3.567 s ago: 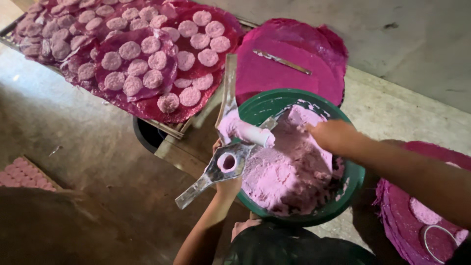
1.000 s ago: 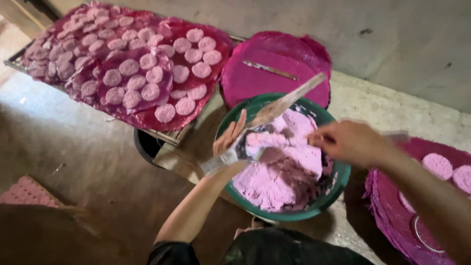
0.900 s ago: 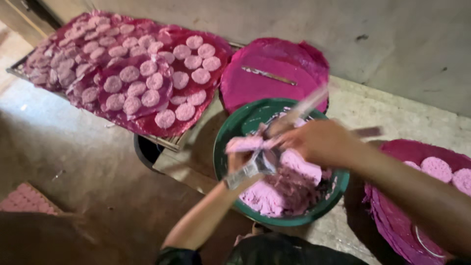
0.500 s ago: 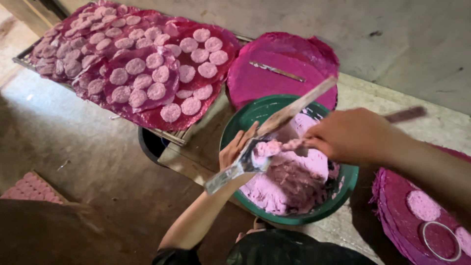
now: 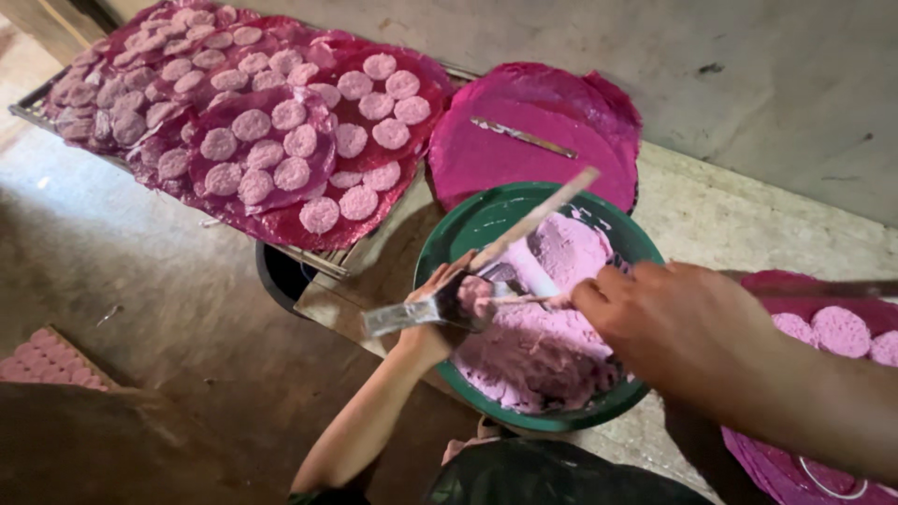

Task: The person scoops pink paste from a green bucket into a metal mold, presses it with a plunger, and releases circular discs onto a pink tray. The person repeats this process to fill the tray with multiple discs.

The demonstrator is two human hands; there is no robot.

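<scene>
The left hand (image 5: pixel 440 309) has its grip closed around a flat metal mould (image 5: pixel 426 313) with a ring at its head, held level over the near rim of the green basin (image 5: pixel 449 234); the right hand (image 5: pixel 673 323) has its grip pinched on a thin stick (image 5: pixel 524 299) whose tip meets the ring. Half a second ago the right hand was higher and farther right, and the ring sat a little clear of it; now the two have closed in and the stick touches the pink lump in the ring, which I take to mean the paste is being pressed or trimmed in the mould. The pink paste (image 5: pixel 552 327) fills the basin directly under and just right of both grips, so the supply lies in easy reach. A long wooden stick (image 5: pixel 538 215) leans across the basin, touching the paste. Behind, a wide tray (image 5: pixel 56 117) carries magenta sheets covered with round pink cakes (image 5: pixel 290 140), well apart from the hands. A stack of bare magenta sheets (image 5: pixel 533 140) lies just beyond the basin, and more cakes (image 5: pixel 837 329) rest on sheets to the right.
</scene>
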